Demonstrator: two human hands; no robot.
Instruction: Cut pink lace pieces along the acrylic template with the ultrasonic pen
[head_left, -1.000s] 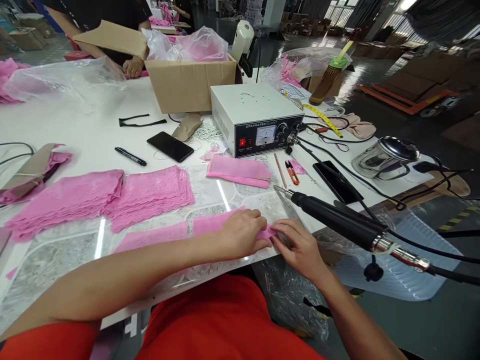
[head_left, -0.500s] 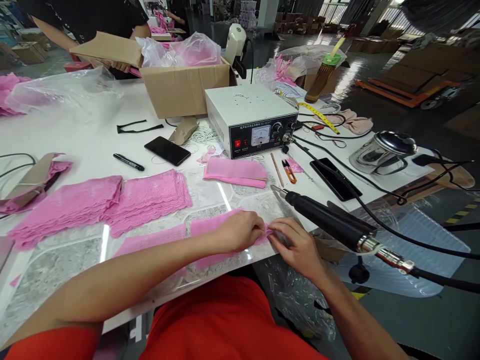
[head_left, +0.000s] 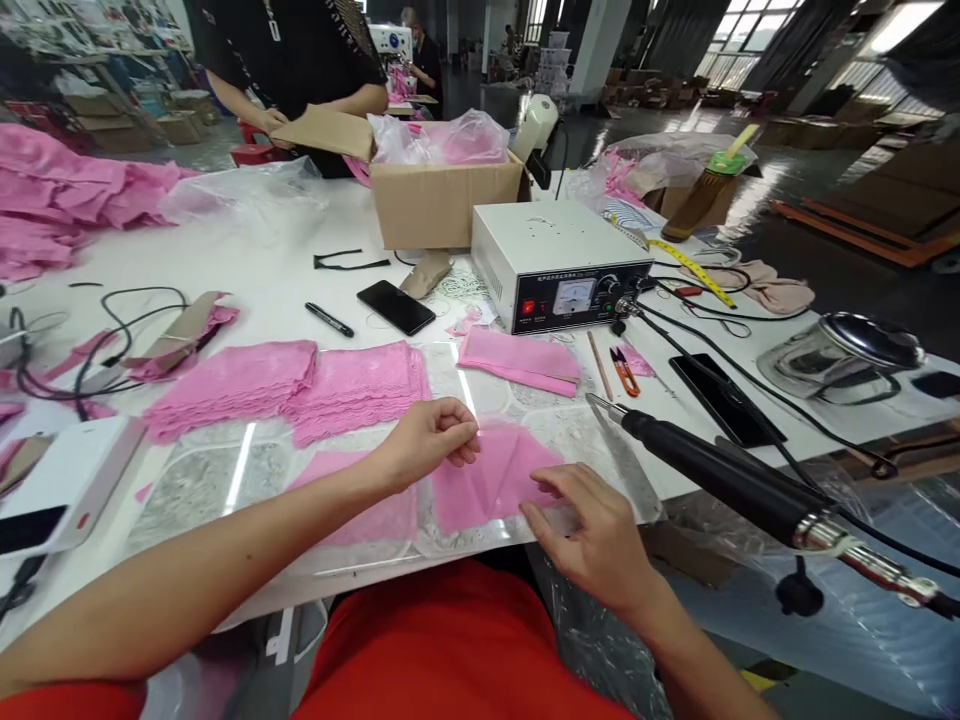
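A thin pink fabric piece (head_left: 499, 478), creased and partly lifted in folds, lies on the patterned table mat in front of me. My left hand (head_left: 431, 445) is at its upper left edge, fingers curled and thumb against them; whether they pinch the fabric is unclear. At the fabric's right edge is my right hand (head_left: 589, 525), thumb and fingers apart. Another flat pink piece (head_left: 367, 510) lies left of it, partly under my left forearm. Behind are two stacks of pink fabric pieces (head_left: 232, 385) (head_left: 356, 385) and a folded pink bundle (head_left: 517, 360).
A black handheld tool (head_left: 712, 475) with a metal tip juts in from the right, cabled to a white control box (head_left: 562, 255). Orange thread snips (head_left: 624, 372), phones (head_left: 396, 306) (head_left: 727, 398), a marker (head_left: 329, 320) and a cardboard box (head_left: 450, 205) lie around. A person (head_left: 300, 75) stands across the table.
My hands have parted: the left moved leftward from the right end of the fabric, while the right hand's fingers have spread. The fabric lies more spread out. My view has turned left.
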